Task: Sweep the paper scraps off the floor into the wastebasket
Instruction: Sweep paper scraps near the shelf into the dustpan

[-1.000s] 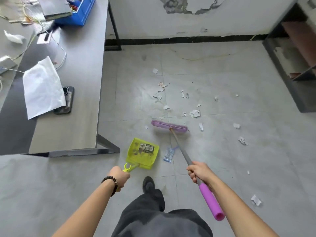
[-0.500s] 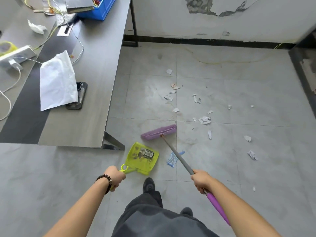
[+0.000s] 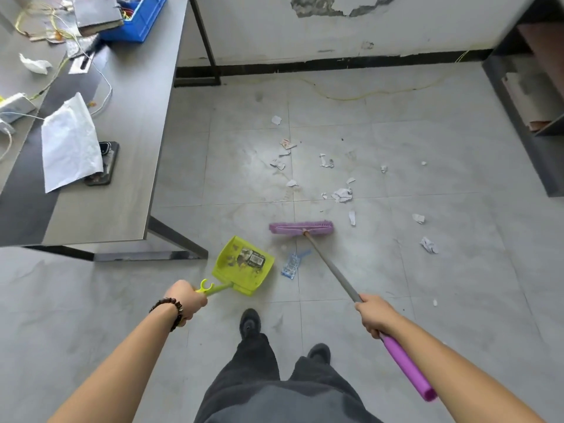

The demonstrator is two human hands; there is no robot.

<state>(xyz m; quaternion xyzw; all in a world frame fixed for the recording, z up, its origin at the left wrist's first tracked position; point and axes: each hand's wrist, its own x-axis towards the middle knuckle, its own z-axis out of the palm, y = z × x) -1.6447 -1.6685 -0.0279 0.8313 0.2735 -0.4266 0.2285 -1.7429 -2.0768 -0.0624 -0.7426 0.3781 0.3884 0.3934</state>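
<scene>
My left hand (image 3: 185, 300) grips the handle of a yellow-green dustpan (image 3: 244, 265) that rests on the grey tiled floor with a label and dirt inside. My right hand (image 3: 376, 314) grips the grey shaft of a purple broom (image 3: 301, 228), whose head sits on the floor just beyond the pan. Several white paper scraps (image 3: 342, 195) lie scattered past the broom head, and a blue-clear wrapper (image 3: 291, 265) lies beside the pan. No wastebasket is in view.
A grey desk (image 3: 116, 190) stands at the left with a white sheet, a phone, cables and a blue bin (image 3: 137, 16). A dark shelf unit (image 3: 531, 117) stands at the right. A yellow cable runs along the far wall. My shoes (image 3: 249, 323) are below the pan.
The broom head swung left toward the dustpan, then back right and level beyond it. The view shifted. Both hands kept their grips.
</scene>
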